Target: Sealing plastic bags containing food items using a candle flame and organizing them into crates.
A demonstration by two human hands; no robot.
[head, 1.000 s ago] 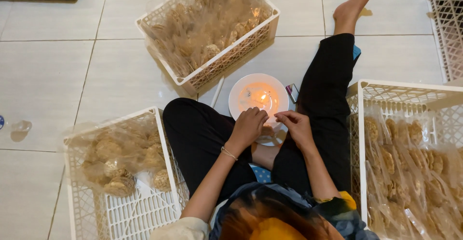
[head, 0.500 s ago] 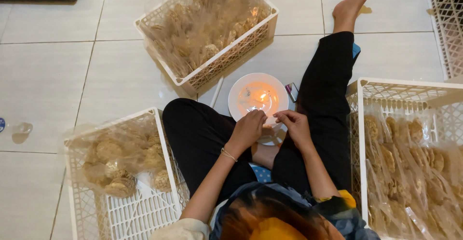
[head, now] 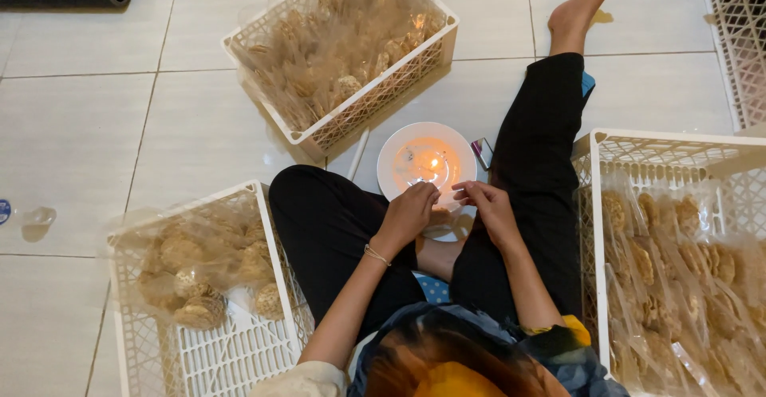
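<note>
Clear plastic packet (head: 447, 205), pinched between the left hand (head: 408, 212) and right hand (head: 487, 205), sits just short of the candle flame (head: 434, 162) on the white plate (head: 391, 154) at twelve o'clock; best kept taut, edge only grazing heat.

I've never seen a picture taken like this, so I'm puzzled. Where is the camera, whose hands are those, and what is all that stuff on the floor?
The camera sits on a person's head and looks straight down, so you see their own lap and arms. They sit on a pale tiled floor in black trousers. Their left hand and right hand meet over a small clear plastic packet, pinching its edge beside a lit candle flame on a round white plate. Three white plastic lattice crates stand around them: one ahead, one at their left and one at their right. All hold clear bags of round brownish crackers.
</note>
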